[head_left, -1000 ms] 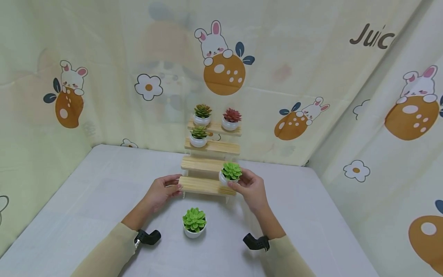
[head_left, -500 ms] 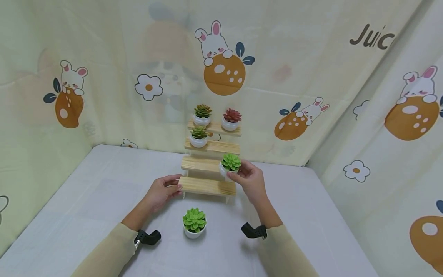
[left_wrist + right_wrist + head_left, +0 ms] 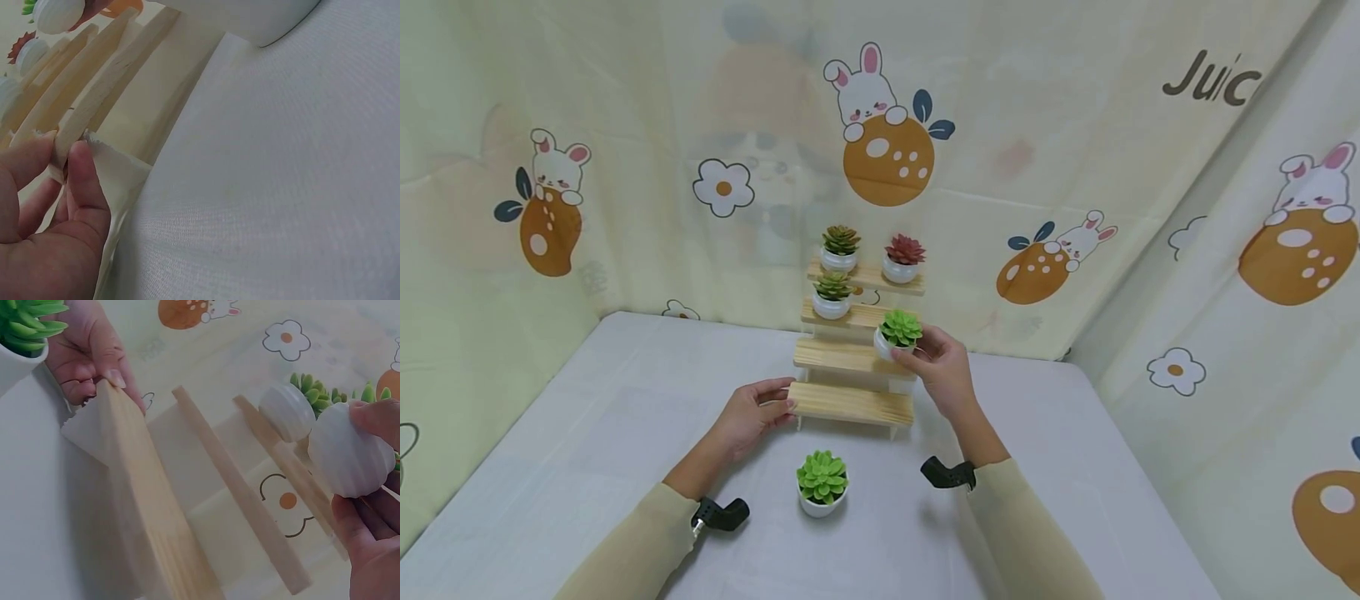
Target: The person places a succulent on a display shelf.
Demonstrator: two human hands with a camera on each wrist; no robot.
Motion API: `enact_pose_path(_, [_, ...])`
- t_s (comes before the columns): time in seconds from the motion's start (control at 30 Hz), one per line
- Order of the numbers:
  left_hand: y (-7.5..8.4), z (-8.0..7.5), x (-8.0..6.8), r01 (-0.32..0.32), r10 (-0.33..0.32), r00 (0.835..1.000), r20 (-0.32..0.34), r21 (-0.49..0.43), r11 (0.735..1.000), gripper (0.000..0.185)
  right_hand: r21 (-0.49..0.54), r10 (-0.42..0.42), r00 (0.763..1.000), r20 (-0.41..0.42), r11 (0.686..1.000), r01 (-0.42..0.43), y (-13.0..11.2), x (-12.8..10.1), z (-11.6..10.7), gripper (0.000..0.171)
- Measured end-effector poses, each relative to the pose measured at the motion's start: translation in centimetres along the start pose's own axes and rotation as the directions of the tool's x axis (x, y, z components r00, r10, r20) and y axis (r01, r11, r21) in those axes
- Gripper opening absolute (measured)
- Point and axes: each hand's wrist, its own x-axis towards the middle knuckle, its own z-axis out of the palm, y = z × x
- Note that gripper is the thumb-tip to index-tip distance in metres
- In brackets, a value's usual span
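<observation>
My left hand point(image 3: 747, 418) pinches the left end of the lowest step of a tiered wooden plant stand point(image 3: 850, 403); the left wrist view shows the thumb and fingers on that board point(image 3: 94, 103). With my right hand point(image 3: 947, 372) I hold a bright green potted succulent point(image 3: 900, 328) by its white pot, in front of the right part of the second step from the top. Seen from the right wrist, the ribbed pot point(image 3: 350, 450) sits between thumb and fingers. Another bright green potted succulent point(image 3: 822, 479) stands on the table before the stand.
The top step carries a dark green potted succulent point(image 3: 839, 246) and a red one point(image 3: 904, 257). A third green one point(image 3: 832, 293) stands at the left of the step below. Behind the white-covered table point(image 3: 685, 367) hangs a printed curtain point(image 3: 647, 100).
My right hand has raised the bright green succulent from the lowest step's level, past the third step, toward the second from the top. The left hand stays on the stand.
</observation>
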Motion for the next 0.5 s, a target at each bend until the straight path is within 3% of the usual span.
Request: enact_pose_path(0.5, [0.0, 0.0, 0.0, -0.005, 0.005, 1.000, 0.008, -0.011, 1.000, 0.051, -0.053, -0.009, 1.000, -0.003, 0.999, 0.008, -0.8, 2.9, -0.4, 0.056])
